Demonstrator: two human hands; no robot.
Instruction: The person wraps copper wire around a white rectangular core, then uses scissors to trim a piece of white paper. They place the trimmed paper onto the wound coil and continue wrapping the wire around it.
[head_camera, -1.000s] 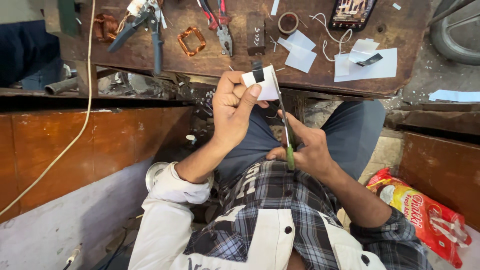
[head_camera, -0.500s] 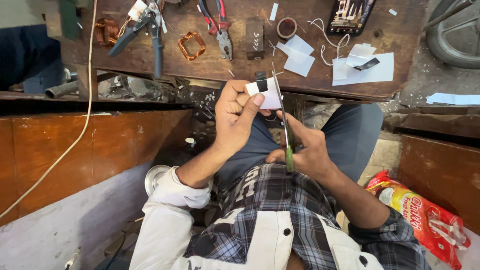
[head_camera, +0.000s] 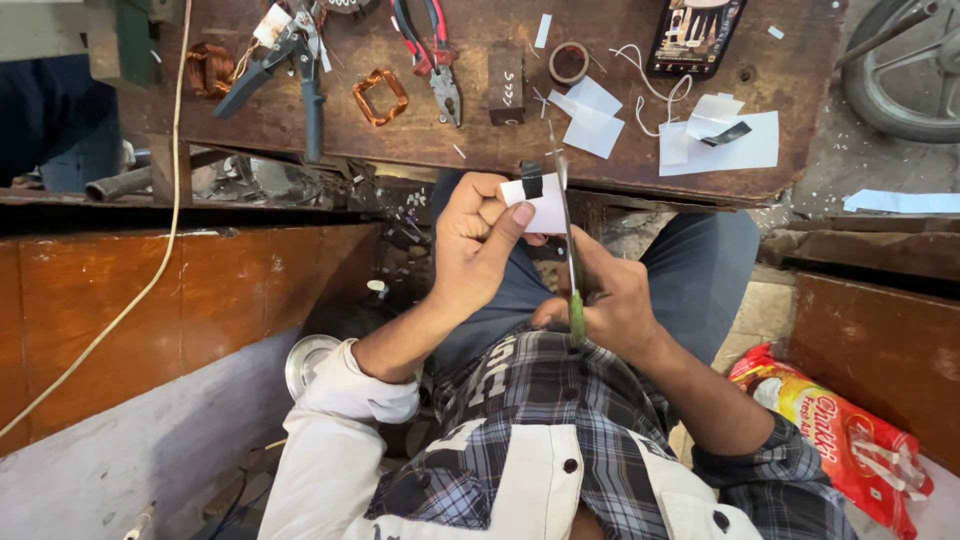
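Note:
My left hand (head_camera: 478, 240) pinches a small white paper piece (head_camera: 541, 206) with a black strip of tape on its top edge, held above my lap just in front of the workbench. My right hand (head_camera: 610, 300) grips green-handled scissors (head_camera: 570, 250), whose long blades point up and run along the right edge of the paper. Both hands sit close together over my dark trousers.
A wooden workbench (head_camera: 480, 150) carries copper wire coils (head_camera: 379, 96), red-handled pliers (head_camera: 437, 50), blue-handled pliers (head_camera: 290, 60), a tape roll (head_camera: 569, 62), a phone (head_camera: 693, 35), white paper pieces (head_camera: 720, 140) and a small wooden block (head_camera: 506, 85). A red snack bag (head_camera: 840, 430) lies at lower right; a wheel (head_camera: 900, 60) stands at upper right.
The scissors' blades have moved up along the paper's right edge. My left hand has turned the paper slightly and kept its grip.

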